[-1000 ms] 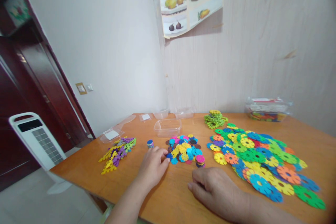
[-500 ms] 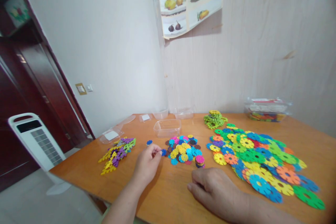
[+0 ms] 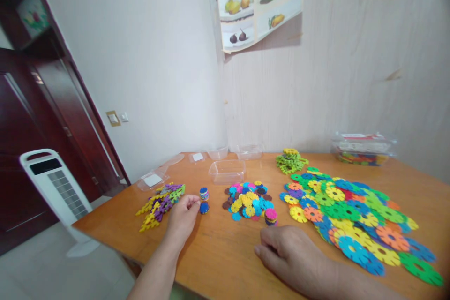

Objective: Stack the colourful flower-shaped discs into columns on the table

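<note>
My left hand (image 3: 184, 215) is closed, thumb and forefinger pinched at the edge of a blue notched plastic disc (image 3: 204, 207) on top of a short stack. Just behind it stands another small stack of discs (image 3: 204, 192), also blue-topped. My right hand (image 3: 293, 255) lies on the table with its fingers curled under; whatever is inside them, if anything, is hidden. A pink-topped disc stack (image 3: 271, 215) stands just beyond its knuckles. Between the hands is a heap of small flower-shaped discs (image 3: 249, 200) in yellow, blue, pink and brown.
Yellow, purple and green interlocking pieces (image 3: 161, 204) lie at left. Large notched discs (image 3: 351, 215) spread over the right side of the table (image 3: 218, 253). A green cluster (image 3: 291, 161), a clear tub (image 3: 228, 172) and a filled clear box (image 3: 363, 150) stand farther back.
My left hand has moved left from beside the small-disc heap to the blue-topped stacks, taking a blue disc along. My right hand stays where it was. The view has shifted slightly.
</note>
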### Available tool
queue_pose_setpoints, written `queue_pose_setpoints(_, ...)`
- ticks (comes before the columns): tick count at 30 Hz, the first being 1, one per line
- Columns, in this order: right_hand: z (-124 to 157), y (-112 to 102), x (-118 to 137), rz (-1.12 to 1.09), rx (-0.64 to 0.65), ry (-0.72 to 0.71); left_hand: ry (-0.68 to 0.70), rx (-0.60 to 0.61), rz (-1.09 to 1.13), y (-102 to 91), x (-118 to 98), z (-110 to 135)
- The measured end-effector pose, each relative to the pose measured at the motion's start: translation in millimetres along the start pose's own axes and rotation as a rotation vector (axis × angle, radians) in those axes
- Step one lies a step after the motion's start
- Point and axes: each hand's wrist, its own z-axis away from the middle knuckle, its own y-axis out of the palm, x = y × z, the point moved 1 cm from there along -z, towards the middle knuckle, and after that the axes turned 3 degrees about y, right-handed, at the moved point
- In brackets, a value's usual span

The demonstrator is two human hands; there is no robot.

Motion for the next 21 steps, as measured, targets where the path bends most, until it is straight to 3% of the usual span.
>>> queue_pose_setpoints(3, -0.2, -0.1, -0.6, 0.007, -0.003, 0.0, 0.042, -0.015, -0.039, -1.8, 4.8, -2.4)
queue_pose_setpoints(8, -0.5, 1.6, -2.7, -0.008, -0.004, -0.004, 0.178, 0.094, -0.058, -1.4, 11.7, -0.5)
queue_pose_setpoints(13, -1.1, 1.7, -2.6, -0.004, -0.013, -0.005, 0.292, 0.201, -0.312, -5.6, 5.9, 14.6)
queue_pose_setpoints(17, -0.8, 1.3, -1.8, 0.0, -0.012, -0.005, 0.278, 0.263, -0.469, -8.4, -2.6, 26.4)
queue_pose_setpoints(21, 0.1, 1.1, -0.8, -0.01, 0.002, 0.004, 0.213, 0.282, -0.454, -5.0, -3.6, 29.0)
